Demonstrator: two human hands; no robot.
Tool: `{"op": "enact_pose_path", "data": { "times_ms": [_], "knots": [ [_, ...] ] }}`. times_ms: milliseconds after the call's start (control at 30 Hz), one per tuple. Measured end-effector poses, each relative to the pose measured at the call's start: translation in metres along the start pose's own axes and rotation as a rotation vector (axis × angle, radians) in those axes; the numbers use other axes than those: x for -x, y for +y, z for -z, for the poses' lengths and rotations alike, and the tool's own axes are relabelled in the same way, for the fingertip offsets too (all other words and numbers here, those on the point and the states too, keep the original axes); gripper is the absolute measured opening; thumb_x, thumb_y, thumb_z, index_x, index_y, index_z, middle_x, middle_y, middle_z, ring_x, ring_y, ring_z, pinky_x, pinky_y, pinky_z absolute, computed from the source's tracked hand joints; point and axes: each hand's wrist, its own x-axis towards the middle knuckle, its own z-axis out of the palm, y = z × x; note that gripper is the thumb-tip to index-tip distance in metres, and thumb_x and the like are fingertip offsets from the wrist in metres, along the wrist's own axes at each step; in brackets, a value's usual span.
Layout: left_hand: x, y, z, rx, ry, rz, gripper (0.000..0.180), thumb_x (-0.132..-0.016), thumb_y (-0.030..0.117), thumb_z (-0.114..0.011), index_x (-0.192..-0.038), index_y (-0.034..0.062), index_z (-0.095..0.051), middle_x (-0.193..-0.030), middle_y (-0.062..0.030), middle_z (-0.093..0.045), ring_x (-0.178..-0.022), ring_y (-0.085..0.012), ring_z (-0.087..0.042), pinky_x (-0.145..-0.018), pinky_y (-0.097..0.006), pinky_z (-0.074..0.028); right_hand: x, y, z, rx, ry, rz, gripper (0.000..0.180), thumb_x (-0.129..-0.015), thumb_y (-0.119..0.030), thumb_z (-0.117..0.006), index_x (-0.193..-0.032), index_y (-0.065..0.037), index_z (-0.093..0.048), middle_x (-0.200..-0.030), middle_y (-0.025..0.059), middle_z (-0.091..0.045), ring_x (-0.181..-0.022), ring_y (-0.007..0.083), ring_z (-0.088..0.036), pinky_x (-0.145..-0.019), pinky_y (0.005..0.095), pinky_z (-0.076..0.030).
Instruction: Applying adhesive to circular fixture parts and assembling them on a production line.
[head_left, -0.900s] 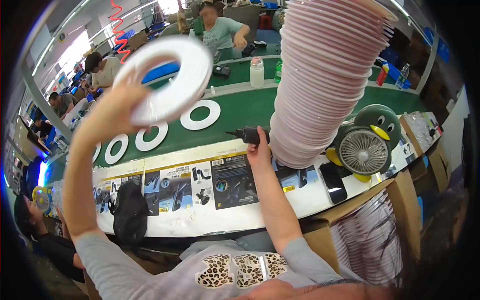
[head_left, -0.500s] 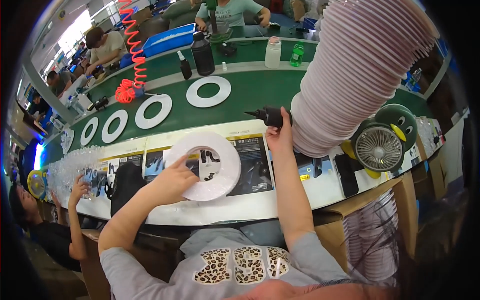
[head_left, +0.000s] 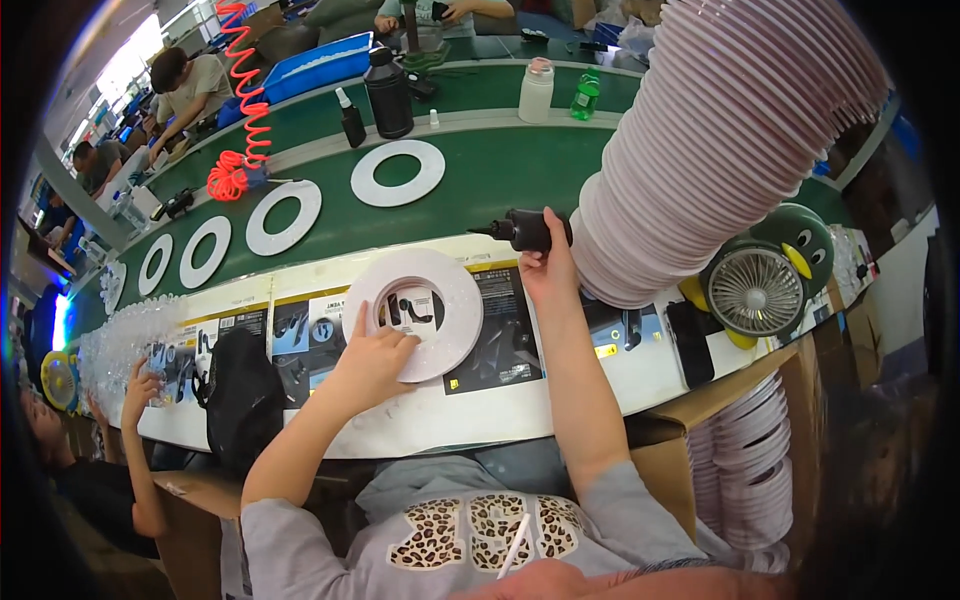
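A stack of flat white rings (head_left: 452, 330) lies on the worktable in front of me, with printed sheets showing through its hole. My left hand (head_left: 372, 365) rests on the ring's lower left part, index finger stretched out and the other fingers bent near the inner edge; it grips nothing. To the right of the ring, my right hand (head_left: 548, 262) is closed around a small black bottle (head_left: 525, 231) with a thin pointed nozzle. The bottle is held sideways above the table, its nozzle pointing left. Close by on the right leans a tall stack of white rings (head_left: 690, 170).
More white rings (head_left: 432, 180) lie in a row on the green belt (head_left: 490, 180). A penguin-shaped fan (head_left: 757, 290) and a black phone (head_left: 690, 345) are at the right. Left are a black bag (head_left: 243, 395), clear plastic pieces (head_left: 125, 350) and a co-worker's hand (head_left: 140, 393).
The view has shifted a little, moving the far items left and up. My left hand has turned more upright on the ring. The black bottle stays in my right hand, nozzle still left.
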Motion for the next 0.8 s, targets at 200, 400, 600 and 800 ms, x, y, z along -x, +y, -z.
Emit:
{"op": "enact_pose_path", "data": {
  "times_ms": [200,400,600,800],
  "knots": [
    [-0.007,-0.028,0.032,0.415,0.484,0.002,0.066,-0.061,0.017,-0.081,-0.121,0.0072,-0.057,-0.120,-0.0106,-0.058,-0.125,-0.0322,-0.046,-0.113,-0.051,-0.020,0.018,-0.012,-0.008,0.279,-0.073,0.176,0.018,-0.080,-0.023,-0.074,-0.085,-0.014,-0.060,-0.071,-0.0024,-0.059,-0.051,0.0036,-0.048,-0.041,0.0177,-0.031],
    [-0.015,-0.053,-0.010,0.560,0.908,0.192,0.023,-0.085,-0.002,-0.057,-0.107,-0.0008,-0.059,-0.111,-0.0152,-0.061,-0.106,-0.0277,-0.057,-0.094,-0.035,-0.042,0.046,-0.005,-0.024,1.008,-0.124,0.613,0.025,-0.076,-0.021,-0.077,-0.086,-0.002,-0.064,-0.077,0.0026,-0.065,-0.066,0.0087,-0.057,-0.061,0.0247,-0.047],
    [-0.014,-0.068,-0.021,0.510,0.980,0.232,0.021,-0.084,0.000,-0.058,-0.104,0.0004,-0.060,-0.110,-0.0152,-0.062,-0.104,-0.0310,-0.057,-0.092,-0.037,-0.043,0.063,0.011,-0.037,1.222,-0.233,0.756,0.026,-0.074,-0.019,-0.078,-0.085,0.000,-0.064,-0.073,0.0039,-0.066,-0.066,0.0106,-0.061,-0.064,0.0255,-0.050],
    [-0.013,-0.066,-0.017,0.475,0.968,0.210,0.021,-0.083,0.000,-0.059,-0.103,0.0003,-0.060,-0.109,-0.0155,-0.062,-0.103,-0.0313,-0.057,-0.091,-0.038,-0.044,0.068,0.016,-0.042,1.243,-0.266,0.661,0.018,-0.076,-0.010,-0.076,-0.084,0.000,-0.062,-0.076,0.0025,-0.064,-0.070,0.0090,-0.058,-0.066,0.0234,-0.047]
  ]
}}
